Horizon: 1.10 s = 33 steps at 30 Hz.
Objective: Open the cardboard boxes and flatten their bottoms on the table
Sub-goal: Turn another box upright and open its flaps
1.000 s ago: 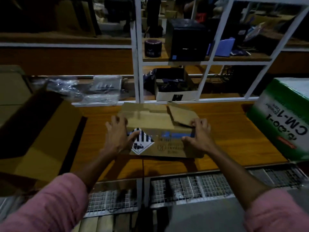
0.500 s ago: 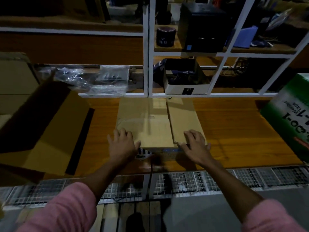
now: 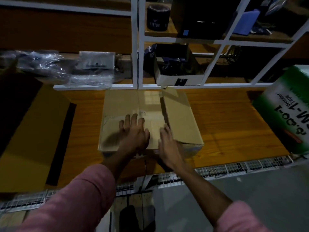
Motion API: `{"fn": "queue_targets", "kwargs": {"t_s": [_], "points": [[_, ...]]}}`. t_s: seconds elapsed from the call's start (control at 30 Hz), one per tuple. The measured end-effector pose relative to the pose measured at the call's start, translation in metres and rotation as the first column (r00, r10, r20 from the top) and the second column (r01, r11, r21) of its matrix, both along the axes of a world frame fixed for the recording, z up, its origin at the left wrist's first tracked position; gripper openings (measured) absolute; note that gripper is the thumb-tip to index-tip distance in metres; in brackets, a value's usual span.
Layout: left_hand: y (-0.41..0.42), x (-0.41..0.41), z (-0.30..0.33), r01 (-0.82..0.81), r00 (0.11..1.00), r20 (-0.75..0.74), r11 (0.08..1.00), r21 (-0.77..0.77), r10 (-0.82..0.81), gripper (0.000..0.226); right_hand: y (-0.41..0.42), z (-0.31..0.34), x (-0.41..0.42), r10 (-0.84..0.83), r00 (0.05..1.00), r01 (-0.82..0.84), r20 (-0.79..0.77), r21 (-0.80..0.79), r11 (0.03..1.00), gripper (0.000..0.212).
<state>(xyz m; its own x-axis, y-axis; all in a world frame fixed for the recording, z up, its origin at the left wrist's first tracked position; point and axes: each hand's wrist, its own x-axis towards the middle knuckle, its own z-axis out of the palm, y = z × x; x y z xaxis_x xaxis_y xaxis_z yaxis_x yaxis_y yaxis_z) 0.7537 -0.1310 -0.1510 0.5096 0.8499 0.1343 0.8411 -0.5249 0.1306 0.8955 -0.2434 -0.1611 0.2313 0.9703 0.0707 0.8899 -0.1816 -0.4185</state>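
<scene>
A brown cardboard box sits mid-table on the wooden table, its bottom flaps facing up. The left hand lies flat on the flaps with fingers spread, slightly blurred. The right hand rests open at the edge of the right flap; its fingertips are hard to make out. At 9 o'clock a larger yellow-brown carton is cut off. At 3 o'clock a green-and-white tape box is partly out of view.
</scene>
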Motion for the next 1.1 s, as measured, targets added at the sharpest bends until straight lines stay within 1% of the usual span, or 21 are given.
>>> {"fn": "queue_targets", "kwargs": {"t_s": [0.03,0.1,0.17,0.2,0.23,0.3,0.33,0.37,0.4,0.43,0.57,0.63,0.7,0.77,0.83,0.9,0.97,1.0,1.03,1.07,1.1], "points": [[0.001,0.001,-0.001,-0.001,1.0,0.0,1.0,0.008,0.001,0.051,0.001,0.002,0.014,-0.076,0.997,0.076,0.016,-0.027,0.997,0.055],[0.004,0.003,-0.005,-0.013,1.0,0.014,1.0,-0.021,0.013,0.058,0.005,0.012,0.048,-0.205,0.976,0.2,0.078,0.067,0.978,0.057],[0.008,0.006,-0.01,-0.022,0.999,0.03,0.997,-0.068,0.024,0.065,0.007,0.018,0.079,-0.331,0.92,0.308,0.209,0.133,0.942,0.054],[0.009,0.006,-0.012,-0.028,0.999,0.031,0.997,-0.078,0.03,0.067,0.007,0.017,0.091,-0.388,0.893,0.374,0.229,0.105,0.922,0.052],[0.009,0.007,-0.013,-0.033,0.999,0.031,0.996,-0.079,0.035,0.067,0.007,0.015,0.1,-0.448,0.873,0.449,0.195,0.042,0.893,0.049],[0.008,0.007,-0.013,-0.032,0.998,0.046,0.998,-0.062,0.035,0.067,0.009,0.007,0.112,-0.577,0.817,0.574,0.012,-0.111,0.811,0.042],[0.009,0.007,-0.012,-0.03,0.998,0.055,0.998,-0.059,0.033,0.067,0.01,0.006,0.116,-0.62,0.78,0.601,-0.084,-0.178,0.779,0.042],[0.009,0.007,-0.012,-0.028,0.998,0.062,0.997,-0.067,0.032,0.066,0.012,0.004,0.118,-0.641,0.751,0.611,-0.16,-0.2,0.766,0.043],[0.01,0.007,-0.012,-0.024,0.997,0.071,0.996,-0.083,0.03,0.066,0.012,0.003,0.119,-0.648,0.736,0.62,-0.196,-0.189,0.762,0.042],[0.01,0.007,-0.013,-0.017,0.996,0.082,0.995,-0.101,0.025,0.066,0.014,0.001,0.12,-0.65,0.733,0.627,-0.2,-0.172,0.76,0.04],[0.012,0.011,-0.012,0.009,0.995,0.101,0.986,-0.168,0.008,0.07,0.019,0.0,0.117,-0.685,0.721,0.667,-0.104,-0.16,0.728,0.033],[0.019,0.014,-0.009,0.021,0.999,0.053,0.983,-0.183,-0.011,0.074,0.019,0.004,0.113,-0.675,0.735,0.663,-0.063,-0.138,0.736,0.03],[0.029,0.017,0.0,0.045,0.999,-0.002,0.988,-0.148,-0.045,0.073,0.018,0.011,0.108,-0.616,0.787,0.616,0.016,-0.063,0.785,0.023],[0.039,0.022,0.015,0.059,0.998,-0.028,0.99,-0.125,-0.063,0.066,0.02,0.018,0.104,-0.5,0.86,0.493,0.104,0.087,0.866,0.023],[0.046,0.031,0.039,0.032,0.997,-0.067,0.993,-0.115,-0.04,0.056,0.028,0.035,0.092,-0.355,0.927,0.328,0.119,0.2,0.923,0.031],[0.047,0.037,0.075,0.044,0.996,-0.076,0.999,-0.025,-0.046,0.047,0.04,0.061,0.075,-0.234,0.966,0.191,0.111,0.305,0.933,0.033],[0.043,0.04,0.11,0.114,0.993,-0.045,0.993,0.036,-0.112,0.035,0.053,0.093,0.06,-0.182,0.974,0.12,0.137,0.375,0.919,0.03],[0.039,0.042,0.126,0.151,0.986,-0.083,0.988,0.031,-0.148,0.031,0.06,0.109,0.057,-0.151,0.977,0.087,0.147,0.373,0.924,0.031],[0.034,0.043,0.141,0.173,0.975,-0.141,0.985,0.0,-0.171,0.029,0.064,0.125,0.055,-0.119,0.982,0.066,0.145,0.33,0.942,0.036],[0.029,0.045,0.153,0.183,0.963,-0.191,0.981,-0.063,-0.191,0.028,0.068,0.14,0.055,-0.084,0.991,0.056,0.106,0.241,0.969,0.041],[0.023,0.046,0.162,0.191,0.952,-0.209,0.967,-0.166,-0.224,0.028,0.07,0.152,0.054,-0.054,0.998,0.05,0.034,0.099,0.994,0.042]]}}
